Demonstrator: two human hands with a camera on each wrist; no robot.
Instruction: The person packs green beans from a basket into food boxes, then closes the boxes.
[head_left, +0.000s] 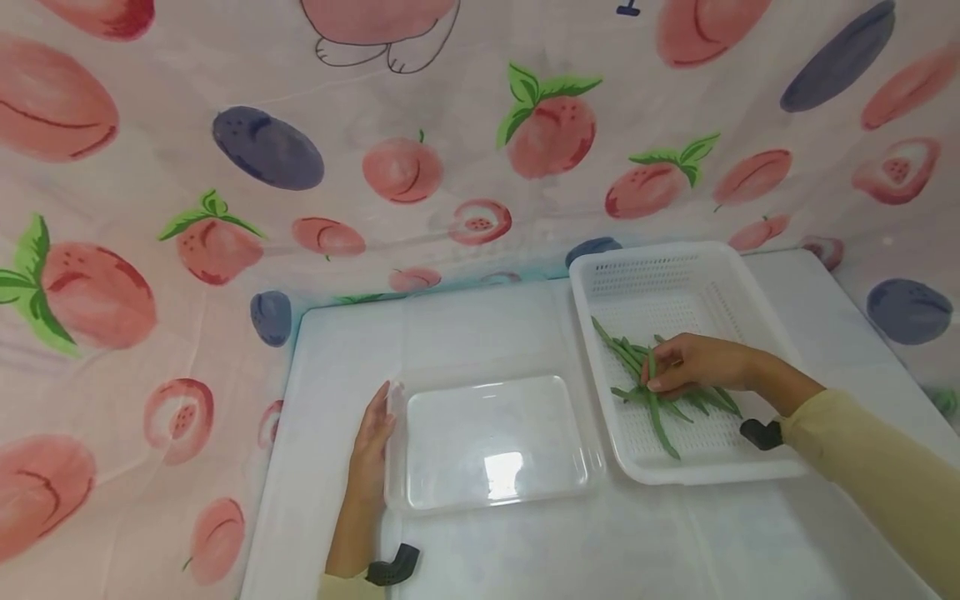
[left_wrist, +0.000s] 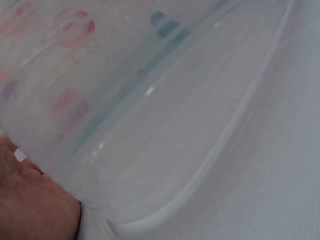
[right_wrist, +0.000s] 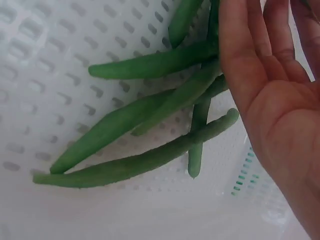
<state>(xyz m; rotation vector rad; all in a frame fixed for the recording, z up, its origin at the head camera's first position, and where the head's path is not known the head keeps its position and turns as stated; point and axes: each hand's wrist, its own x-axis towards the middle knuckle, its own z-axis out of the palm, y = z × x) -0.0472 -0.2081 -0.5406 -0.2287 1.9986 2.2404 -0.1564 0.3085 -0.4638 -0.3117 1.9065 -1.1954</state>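
A clear plastic container [head_left: 495, 450] sits on the white table. My left hand [head_left: 371, 437] rests against its left side, fingers fairly straight along the wall; in the left wrist view the palm [left_wrist: 35, 205] shows beside the clear wall. To the right stands a white perforated basket [head_left: 622, 462] with several green beans [head_left: 720, 402] lying crossed on its bottom. Over them my right hand [head_left: 686, 362] pinches a green bean [head_left: 660, 425] between thumb and fingers, its lower end pointing towards me. The right wrist view shows more beans [right_wrist: 135, 162] beside the hand, whose fingertips are out of frame.
A fruit-print cloth [head_left: 450, 167] hangs behind the table [head_left: 495, 550] and along both sides. The basket stands close to the container's right edge. Each wrist carries a small black device [head_left: 761, 433] near the sleeve.
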